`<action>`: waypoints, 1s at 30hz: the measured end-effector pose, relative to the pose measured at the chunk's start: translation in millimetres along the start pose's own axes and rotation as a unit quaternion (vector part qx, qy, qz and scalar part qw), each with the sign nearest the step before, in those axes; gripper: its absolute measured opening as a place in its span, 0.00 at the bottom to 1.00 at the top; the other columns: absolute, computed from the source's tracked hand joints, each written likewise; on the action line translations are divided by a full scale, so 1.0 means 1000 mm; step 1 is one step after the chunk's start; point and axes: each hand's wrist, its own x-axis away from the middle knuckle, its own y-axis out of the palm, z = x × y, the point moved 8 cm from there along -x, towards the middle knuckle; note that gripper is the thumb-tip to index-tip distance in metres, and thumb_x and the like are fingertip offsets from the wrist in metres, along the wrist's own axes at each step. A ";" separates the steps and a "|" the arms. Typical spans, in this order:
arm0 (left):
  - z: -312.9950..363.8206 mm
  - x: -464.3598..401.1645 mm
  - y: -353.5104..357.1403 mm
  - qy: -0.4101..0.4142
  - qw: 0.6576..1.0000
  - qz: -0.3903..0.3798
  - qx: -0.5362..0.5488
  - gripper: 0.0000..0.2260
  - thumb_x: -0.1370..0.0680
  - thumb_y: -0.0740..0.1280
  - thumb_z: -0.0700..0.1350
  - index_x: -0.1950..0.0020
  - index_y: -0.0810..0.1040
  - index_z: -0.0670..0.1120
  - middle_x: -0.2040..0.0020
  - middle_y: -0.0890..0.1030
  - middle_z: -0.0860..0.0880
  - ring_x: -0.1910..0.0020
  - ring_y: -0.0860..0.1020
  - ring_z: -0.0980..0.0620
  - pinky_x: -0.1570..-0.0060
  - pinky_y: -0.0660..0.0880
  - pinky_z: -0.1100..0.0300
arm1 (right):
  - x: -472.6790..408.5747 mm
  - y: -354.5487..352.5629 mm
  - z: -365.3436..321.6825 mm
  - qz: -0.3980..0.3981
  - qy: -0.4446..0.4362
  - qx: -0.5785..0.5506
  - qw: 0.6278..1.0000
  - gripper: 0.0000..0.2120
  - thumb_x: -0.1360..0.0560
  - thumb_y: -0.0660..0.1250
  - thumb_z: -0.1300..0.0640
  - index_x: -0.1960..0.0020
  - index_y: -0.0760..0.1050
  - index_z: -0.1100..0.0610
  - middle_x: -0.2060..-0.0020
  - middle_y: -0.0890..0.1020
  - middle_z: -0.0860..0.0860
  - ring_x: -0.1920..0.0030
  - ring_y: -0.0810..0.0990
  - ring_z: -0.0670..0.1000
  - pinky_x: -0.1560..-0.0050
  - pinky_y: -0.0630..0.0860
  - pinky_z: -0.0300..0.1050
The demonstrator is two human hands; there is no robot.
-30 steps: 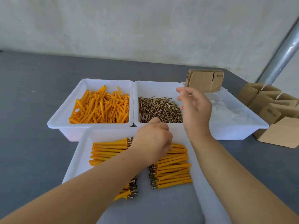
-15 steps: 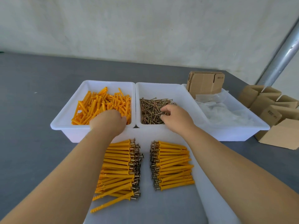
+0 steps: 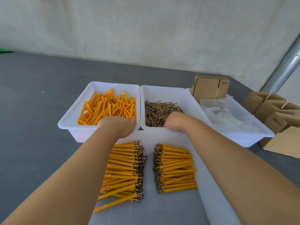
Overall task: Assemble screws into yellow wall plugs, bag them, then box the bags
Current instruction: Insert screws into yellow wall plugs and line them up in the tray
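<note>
From the head view, both our hands have sunk deeper into the bins than half a second ago. Our left hand point(image 3: 117, 125) reaches knuckles-up into the loose yellow wall plugs point(image 3: 108, 107), fingers hidden, so we cannot tell its grasp. Our right hand point(image 3: 174, 121) dips into the thin brassy screws point(image 3: 158, 112), fingers likewise buried. Both white plastic bins point(image 3: 113, 86) are smooth and rectangular. Just behind our wrists lie two rows of assembled plugs point(image 3: 176, 168), ribbed, screw heads facing inward. Right of our right hand, crinkled clear bags point(image 3: 227, 114) and cardboard boxes point(image 3: 276, 111).
</note>
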 end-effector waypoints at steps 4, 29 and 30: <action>0.002 0.009 -0.019 0.020 0.989 0.128 0.074 0.18 0.19 0.57 0.53 0.65 0.71 0.46 0.66 0.74 0.48 0.67 0.72 0.49 0.67 0.70 0.57 | -0.002 -0.006 0.005 0.052 0.009 -0.076 0.996 0.12 0.24 0.70 0.55 0.45 0.80 0.61 0.51 0.80 0.54 0.49 0.78 0.54 0.50 0.74 0.47; 0.062 0.083 -0.063 0.311 0.800 0.251 0.448 0.07 0.24 0.73 0.39 0.47 0.84 0.47 0.60 0.84 0.51 0.62 0.83 0.56 0.58 0.80 0.62 | 0.128 -0.057 -0.003 0.454 -0.229 -0.513 0.692 0.19 0.23 0.67 0.62 0.36 0.71 0.47 0.62 0.86 0.45 0.57 0.85 0.49 0.44 0.79 0.62; 0.063 0.081 -0.060 0.308 0.791 0.229 0.477 0.08 0.25 0.73 0.38 0.47 0.83 0.47 0.60 0.84 0.50 0.63 0.83 0.56 0.58 0.80 0.64 | 0.127 -0.057 -0.004 0.447 -0.231 -0.511 0.697 0.19 0.23 0.67 0.63 0.36 0.71 0.47 0.62 0.86 0.45 0.57 0.85 0.49 0.44 0.79 0.62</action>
